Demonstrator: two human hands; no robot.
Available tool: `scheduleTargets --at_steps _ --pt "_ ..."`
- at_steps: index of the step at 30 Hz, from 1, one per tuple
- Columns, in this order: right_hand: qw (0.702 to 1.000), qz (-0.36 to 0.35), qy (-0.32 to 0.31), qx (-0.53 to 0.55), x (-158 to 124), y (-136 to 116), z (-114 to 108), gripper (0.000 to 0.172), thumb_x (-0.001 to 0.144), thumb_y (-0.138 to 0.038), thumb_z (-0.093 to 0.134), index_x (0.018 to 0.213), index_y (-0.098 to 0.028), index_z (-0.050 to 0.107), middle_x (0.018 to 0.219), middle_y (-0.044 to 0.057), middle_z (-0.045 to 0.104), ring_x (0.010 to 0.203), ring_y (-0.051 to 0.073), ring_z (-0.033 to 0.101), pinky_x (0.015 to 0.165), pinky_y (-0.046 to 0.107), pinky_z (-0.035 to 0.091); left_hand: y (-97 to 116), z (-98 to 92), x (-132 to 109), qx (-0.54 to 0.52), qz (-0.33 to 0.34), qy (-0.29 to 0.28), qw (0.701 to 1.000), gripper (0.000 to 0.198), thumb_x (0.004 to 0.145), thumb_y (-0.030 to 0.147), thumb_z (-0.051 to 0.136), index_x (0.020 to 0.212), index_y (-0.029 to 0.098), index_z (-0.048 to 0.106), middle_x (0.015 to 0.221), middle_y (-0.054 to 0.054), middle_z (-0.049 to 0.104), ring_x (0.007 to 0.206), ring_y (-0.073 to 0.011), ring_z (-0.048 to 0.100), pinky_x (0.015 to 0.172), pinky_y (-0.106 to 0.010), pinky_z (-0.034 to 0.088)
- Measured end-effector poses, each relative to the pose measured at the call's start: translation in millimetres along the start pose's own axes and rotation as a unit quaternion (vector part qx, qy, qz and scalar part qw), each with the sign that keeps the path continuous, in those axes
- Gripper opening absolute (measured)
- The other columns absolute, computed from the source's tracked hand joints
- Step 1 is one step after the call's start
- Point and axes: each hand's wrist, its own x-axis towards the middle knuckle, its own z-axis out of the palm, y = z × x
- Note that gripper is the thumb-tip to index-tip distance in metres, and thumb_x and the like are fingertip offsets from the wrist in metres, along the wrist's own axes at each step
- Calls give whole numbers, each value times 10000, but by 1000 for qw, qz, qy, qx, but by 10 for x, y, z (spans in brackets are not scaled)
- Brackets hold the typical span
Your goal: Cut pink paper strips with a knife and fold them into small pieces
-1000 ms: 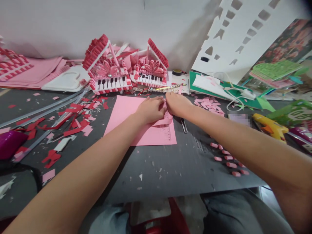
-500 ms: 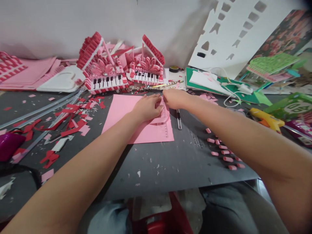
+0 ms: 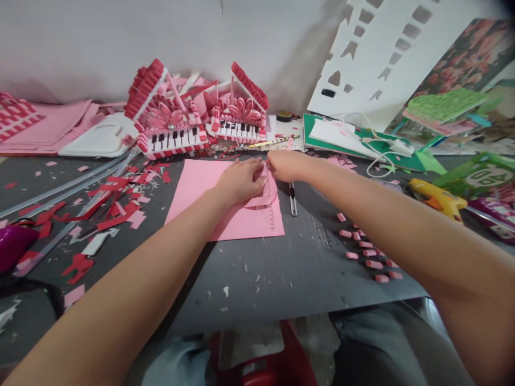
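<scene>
A pink paper sheet (image 3: 201, 185) lies on the dark mat (image 3: 281, 268) in front of me. My left hand (image 3: 239, 179) rests on its right part with fingers curled, pinching a curled pink strip (image 3: 265, 197). My right hand (image 3: 286, 164) meets it at the sheet's far right corner, fingers closed on the same strip. A clear ruler (image 3: 271, 214) lies along the sheet's right edge under the strip. A utility knife (image 3: 293, 199) lies just right of the sheet.
Two pink paper pianos (image 3: 169, 115) (image 3: 239, 115) stand at the back. Red and pink scraps (image 3: 108, 206) litter the left. Several small pink rolls (image 3: 368, 252) lie at the right, with a yellow glue gun (image 3: 436, 198) and green card (image 3: 362, 142) beyond.
Both hands stay together at the sheet's far right corner. The view has shifted slightly; the strip curls a little more under the fingers.
</scene>
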Motion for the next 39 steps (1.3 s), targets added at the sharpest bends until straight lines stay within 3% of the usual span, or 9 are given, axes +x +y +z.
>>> scheduleTargets --at_steps 3,6,8,12,15,19,23,27,39 --pt "999 -12 43 -27 -59 -82 45 352 980 -206 555 1309 -92 613 1272 241 713 1113 326 707 819 360 505 1 -4 1 0 4 3 1000 422 996 358 514 1336 190 700 1545 -119 617 1365 -326 615 1195 -475 430" --pt "992 -41 112 -47 -125 -150 136 378 980 -166 526 1344 -73 561 1286 234 685 1156 330 685 856 377 505 0 -11 -1 -6 13 3 1000 353 985 330 510 1218 197 740 1434 -105 696 1259 -322 673 1143 -474 475" --pt "991 -50 117 -40 -149 -164 156 381 964 -124 526 1341 -75 552 1287 227 676 1149 320 681 849 371 496 -1 -13 -3 -9 17 5 1000 304 970 313 524 1140 206 752 1385 -91 723 1208 -317 695 1122 -473 491" --pt "996 -22 65 53 -135 -105 53 264 1017 -218 523 1236 -103 614 1205 207 718 1028 279 692 778 332 466 -1 -4 -13 -10 11 14 1000 289 976 303 524 1119 213 757 1485 -77 669 1258 -313 678 1164 -497 453" --pt "992 6 13 123 -117 -38 -70 171 1003 -260 559 1017 -146 685 1010 141 752 873 224 666 710 303 436 2 4 -21 -10 12 20 1000 330 998 287 486 1182 217 750 1528 -77 638 1313 -305 651 1202 -526 406" --pt "984 38 -56 163 -129 -10 -195 218 938 -282 615 761 -165 667 739 70 668 676 175 567 612 307 395 5 -1 -22 -12 10 21 1000 337 986 277 500 1208 213 745 1493 -96 662 1290 -312 663 1178 -516 426" --pt "980 60 -99 162 -131 -19 -249 201 894 -318 655 764 -167 677 712 74 664 659 189 598 610 316 438 11 -27 -21 -16 13 13 1000 300 984 292 515 1163 206 739 1390 -107 713 1233 -313 679 1103 -479 483" --pt "968 27 -162 192 -138 -6 -242 298 899 -410 660 710 -180 656 719 76 685 600 169 589 591 312 467 19 -47 -24 -11 12 3 1000 229 974 291 523 1033 207 728 1264 -104 738 1154 -299 693 1065 -461 494" --pt "958 43 -183 215 -205 -164 -263 234 899 -238 604 682 -168 654 645 47 631 550 134 544 547 276 448 30 -32 -35 -5 4 6 1000 241 959 258 520 1111 207 700 1288 -115 718 1180 -313 670 1084 -485 472"
